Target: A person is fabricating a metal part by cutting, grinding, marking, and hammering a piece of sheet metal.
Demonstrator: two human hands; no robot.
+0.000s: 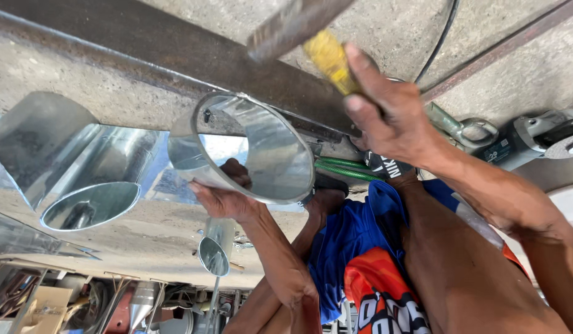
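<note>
My left hand [223, 196] grips the lower rim of a shiny sheet-metal cylinder [261, 148], fingers reaching inside it. The cylinder rests over a dark steel bar [144, 46] that runs across the concrete floor. My right hand [385, 114] is closed around the yellow handle of a hammer [326, 55], whose dark head [286, 25] is blurred above the cylinder's upper edge. My knees and blue-and-orange shorts fill the lower right.
A larger bent sheet-metal duct piece [70, 167] lies at the left, a small metal tube [215, 250] below the cylinder. An angle grinder [540, 139], metal snips [462, 130] and green hose [342, 168] lie at the right. Clutter of tools lines the bottom left.
</note>
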